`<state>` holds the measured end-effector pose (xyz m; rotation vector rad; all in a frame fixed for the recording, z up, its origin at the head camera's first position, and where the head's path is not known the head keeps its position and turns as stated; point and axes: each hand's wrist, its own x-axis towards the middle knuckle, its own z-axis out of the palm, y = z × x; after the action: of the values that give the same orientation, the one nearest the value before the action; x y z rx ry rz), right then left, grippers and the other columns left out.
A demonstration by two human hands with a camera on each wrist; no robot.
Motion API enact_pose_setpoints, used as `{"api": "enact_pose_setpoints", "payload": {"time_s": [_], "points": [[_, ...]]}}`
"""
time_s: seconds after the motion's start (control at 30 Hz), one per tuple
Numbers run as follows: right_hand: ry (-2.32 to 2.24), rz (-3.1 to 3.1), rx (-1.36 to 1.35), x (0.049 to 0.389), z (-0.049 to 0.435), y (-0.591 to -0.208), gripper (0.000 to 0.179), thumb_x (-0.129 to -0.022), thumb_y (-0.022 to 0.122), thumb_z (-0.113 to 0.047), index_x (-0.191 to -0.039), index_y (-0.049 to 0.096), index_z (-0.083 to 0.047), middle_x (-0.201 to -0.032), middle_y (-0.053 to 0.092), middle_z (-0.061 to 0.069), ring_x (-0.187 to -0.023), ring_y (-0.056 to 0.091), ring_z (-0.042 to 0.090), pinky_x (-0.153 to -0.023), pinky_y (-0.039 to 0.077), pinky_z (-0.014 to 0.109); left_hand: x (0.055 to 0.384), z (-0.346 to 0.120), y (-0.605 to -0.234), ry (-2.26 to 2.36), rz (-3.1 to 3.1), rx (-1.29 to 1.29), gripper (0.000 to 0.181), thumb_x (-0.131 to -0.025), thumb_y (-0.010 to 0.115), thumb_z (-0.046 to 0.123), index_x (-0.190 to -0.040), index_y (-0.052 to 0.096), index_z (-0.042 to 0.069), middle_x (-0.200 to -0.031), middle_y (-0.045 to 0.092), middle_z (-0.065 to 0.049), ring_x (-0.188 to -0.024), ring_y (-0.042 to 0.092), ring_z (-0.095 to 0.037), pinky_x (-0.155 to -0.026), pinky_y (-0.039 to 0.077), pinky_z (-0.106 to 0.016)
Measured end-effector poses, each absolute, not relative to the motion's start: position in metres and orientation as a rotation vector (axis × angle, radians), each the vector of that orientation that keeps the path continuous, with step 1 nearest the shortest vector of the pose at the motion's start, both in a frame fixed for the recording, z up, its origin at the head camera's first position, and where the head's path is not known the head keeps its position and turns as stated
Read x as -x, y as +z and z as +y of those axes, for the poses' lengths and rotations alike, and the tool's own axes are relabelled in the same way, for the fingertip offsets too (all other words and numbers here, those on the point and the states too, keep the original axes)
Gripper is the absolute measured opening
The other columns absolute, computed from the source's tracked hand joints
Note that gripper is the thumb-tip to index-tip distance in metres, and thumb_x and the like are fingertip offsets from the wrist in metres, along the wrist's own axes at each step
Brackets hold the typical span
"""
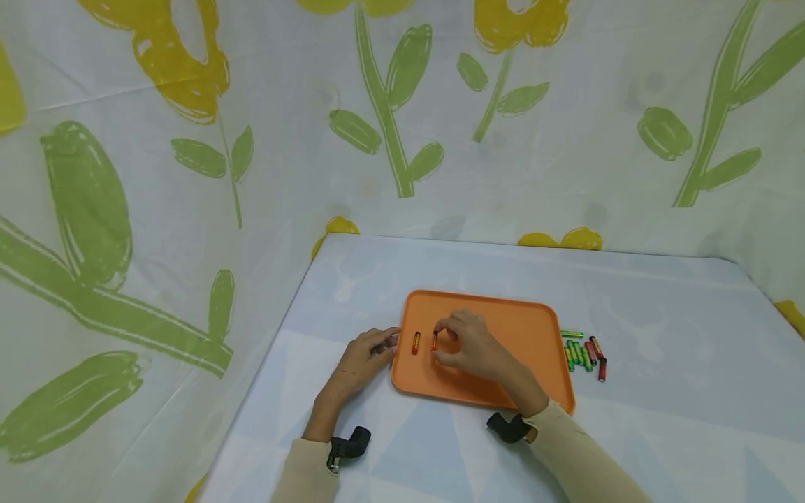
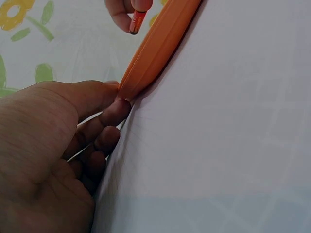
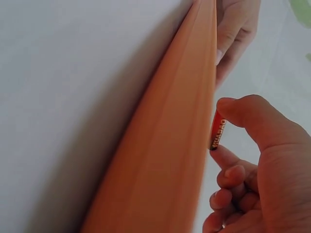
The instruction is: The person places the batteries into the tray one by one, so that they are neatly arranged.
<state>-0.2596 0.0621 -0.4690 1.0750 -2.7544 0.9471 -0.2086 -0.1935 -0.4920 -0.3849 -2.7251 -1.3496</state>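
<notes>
An orange tray point(image 1: 503, 328) lies on the table, its left rim pinched between the thumb and forefinger of my left hand point(image 1: 363, 363). Over the left half of the tray, my right hand point(image 1: 472, 346) holds a small red battery point(image 3: 218, 130) by its two ends, between thumb and forefinger. The other fingers of that hand are curled in the right wrist view. A second battery, red and orange point(image 1: 416, 343), lies lengthwise on the tray, just left of the held one. Whether the held battery touches the tray cannot be told.
Right of the tray lie several green batteries point(image 1: 578, 353) and a few red batteries point(image 1: 602, 369), loose on the pale patterned tabletop point(image 1: 679, 391). A flower-print curtain point(image 1: 270, 161) hangs behind and to the left of the table.
</notes>
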Motion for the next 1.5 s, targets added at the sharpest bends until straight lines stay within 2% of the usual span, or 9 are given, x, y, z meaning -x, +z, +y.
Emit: {"api": "enact_pose_setpoints", "payload": {"time_s": [0.53, 1.1, 1.5], "points": [[0.885, -2.762, -1.094, 0.265, 0.052, -0.48, 0.033, -0.082, 0.083, -0.031, -0.106, 0.068, -0.014, -0.087, 0.046, -0.006, -0.089, 0.041, 0.013, -0.081, 0.03, 0.038, 0.209, -0.193, -0.493, -1.372, -2.737, 0.358, 0.04, -0.098, 0.066, 0.018, -0.137, 0.063, 0.013, -0.104, 0.063, 0.007, -0.092, 0.054, -0.012, -0.084, 0.046, -0.036], [0.854, -2.78, -1.075, 0.265, 0.044, -0.485, 0.039, -0.083, 0.083, -0.034, -0.11, 0.068, -0.01, -0.092, 0.05, -0.004, -0.091, 0.043, 0.015, -0.083, 0.031, 0.038, 0.209, -0.192, -0.493, -1.363, -2.747, 0.373, 0.04, -0.098, 0.066, 0.015, -0.138, 0.062, 0.012, -0.107, 0.065, 0.003, -0.094, 0.057, -0.013, -0.085, 0.048, -0.037], [0.874, -2.767, -1.071, 0.266, 0.04, -0.485, 0.041, -0.082, 0.084, -0.032, -0.11, 0.068, -0.007, -0.094, 0.054, -0.002, -0.091, 0.044, 0.017, -0.079, 0.031, 0.038, 0.21, -0.193, -0.495, -1.348, -2.737, 0.381, 0.04, -0.098, 0.066, 0.015, -0.137, 0.063, 0.012, -0.106, 0.065, 0.003, -0.095, 0.057, -0.014, -0.086, 0.048, -0.037]]}}
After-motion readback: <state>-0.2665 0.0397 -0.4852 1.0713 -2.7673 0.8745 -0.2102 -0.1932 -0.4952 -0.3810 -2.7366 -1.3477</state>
